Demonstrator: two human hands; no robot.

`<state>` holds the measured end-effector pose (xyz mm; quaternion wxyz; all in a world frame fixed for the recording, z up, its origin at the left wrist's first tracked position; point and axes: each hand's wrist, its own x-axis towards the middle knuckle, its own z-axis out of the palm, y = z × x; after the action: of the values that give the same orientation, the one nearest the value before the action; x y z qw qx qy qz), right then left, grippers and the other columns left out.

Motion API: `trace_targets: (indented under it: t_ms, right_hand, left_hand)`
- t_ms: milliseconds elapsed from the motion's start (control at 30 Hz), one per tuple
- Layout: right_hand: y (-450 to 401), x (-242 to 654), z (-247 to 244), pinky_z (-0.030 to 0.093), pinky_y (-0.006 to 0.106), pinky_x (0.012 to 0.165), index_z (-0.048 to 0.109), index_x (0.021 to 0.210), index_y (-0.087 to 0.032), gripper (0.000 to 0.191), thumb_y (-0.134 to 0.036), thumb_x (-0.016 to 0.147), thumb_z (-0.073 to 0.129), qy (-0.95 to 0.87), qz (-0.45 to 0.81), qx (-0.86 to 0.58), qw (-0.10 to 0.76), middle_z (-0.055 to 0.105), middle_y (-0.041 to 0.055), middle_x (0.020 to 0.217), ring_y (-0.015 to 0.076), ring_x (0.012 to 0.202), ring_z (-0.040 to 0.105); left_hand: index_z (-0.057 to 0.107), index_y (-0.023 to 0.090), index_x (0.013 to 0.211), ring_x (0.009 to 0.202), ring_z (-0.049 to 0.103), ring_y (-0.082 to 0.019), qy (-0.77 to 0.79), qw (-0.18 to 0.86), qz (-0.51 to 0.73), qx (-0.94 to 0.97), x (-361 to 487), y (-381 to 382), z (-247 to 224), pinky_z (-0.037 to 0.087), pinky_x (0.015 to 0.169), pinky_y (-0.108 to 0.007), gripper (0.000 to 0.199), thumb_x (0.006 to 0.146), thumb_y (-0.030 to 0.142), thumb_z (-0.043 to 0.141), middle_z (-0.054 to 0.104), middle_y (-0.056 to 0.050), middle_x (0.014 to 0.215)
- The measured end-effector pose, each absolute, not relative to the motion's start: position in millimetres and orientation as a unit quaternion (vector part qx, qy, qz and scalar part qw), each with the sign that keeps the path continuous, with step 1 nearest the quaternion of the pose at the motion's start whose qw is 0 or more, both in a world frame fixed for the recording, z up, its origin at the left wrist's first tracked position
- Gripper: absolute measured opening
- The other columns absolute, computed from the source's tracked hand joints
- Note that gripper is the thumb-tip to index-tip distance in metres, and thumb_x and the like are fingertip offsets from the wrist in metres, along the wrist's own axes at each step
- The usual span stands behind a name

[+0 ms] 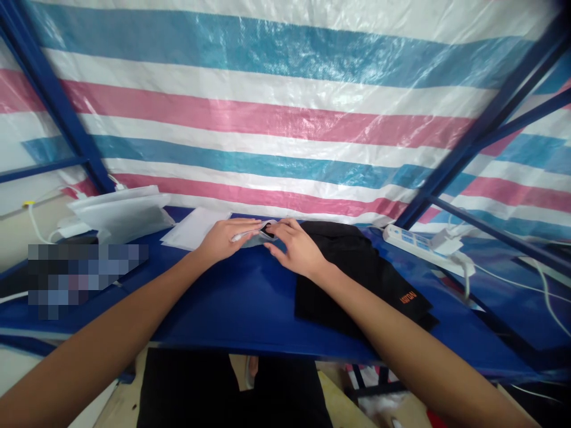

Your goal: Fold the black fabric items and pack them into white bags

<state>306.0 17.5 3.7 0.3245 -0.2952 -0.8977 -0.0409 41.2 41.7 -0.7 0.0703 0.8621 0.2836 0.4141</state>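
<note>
Near the back of the blue table, my left hand (227,239) is closed on the left side of a small translucent bag (253,239). Something dark shows at the bag's opening, too small to make out. My right hand (295,245) is at the bag's right side, fingers bent over the dark thing and thumb apart; whether it grips anything is unclear. Black folded cloth (343,267) with orange lettering lies to the right, partly under my right forearm. White flat sheets or bags (193,228) lie left of my left hand.
On the blue table (223,309), a white power strip (413,246) with plugs and cables stands at the right. More white bags (125,214) are at the back left, near a blurred-out item. A striped tarp (267,119) hangs behind, between blue metal posts.
</note>
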Motion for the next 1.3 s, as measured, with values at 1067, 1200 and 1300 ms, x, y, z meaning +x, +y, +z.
trace_targets:
  t_ms: [1067,1200,1300]
  right_hand:
    - [15.2,293.6,5.7,0.046,0.061,0.123,0.072,0.137,-0.027,0.031,-0.031,0.106,0.071,-0.885,-0.075,-0.247,0.387,0.072,0.0111,0.14,0.0352,0.151,0.048]
    - [9.2,282.0,5.8,0.05,0.057,0.116,0.075,0.126,-0.028,0.021,-0.022,0.108,0.065,-0.895,-0.068,-0.232,0.375,0.076,0.0087,0.124,0.0324,0.135,0.057]
    - [11.9,285.6,8.6,0.049,0.055,0.113,0.074,0.12,-0.026,0.016,-0.022,0.11,0.061,-0.896,-0.085,-0.249,0.357,0.075,0.009,0.12,0.0324,0.13,0.057]
  left_hand:
    - [0.071,0.025,0.147,0.147,0.061,-0.028,0.283,0.062,0.36,0.887,49.1,50.2,-17.1,0.048,0.126,-0.05,0.044,0.116,0.042,0.045,0.068,-0.009,0.155]
    - [0.074,0.024,0.141,0.144,0.063,-0.028,0.245,0.013,0.354,0.902,57.1,49.7,-23.4,0.05,0.124,-0.049,0.041,0.116,0.038,0.045,0.069,-0.01,0.152]
    - [0.076,0.025,0.139,0.144,0.063,-0.027,0.246,0.023,0.349,0.904,57.9,50.4,-23.5,0.049,0.125,-0.047,0.041,0.116,0.039,0.045,0.069,-0.009,0.153]
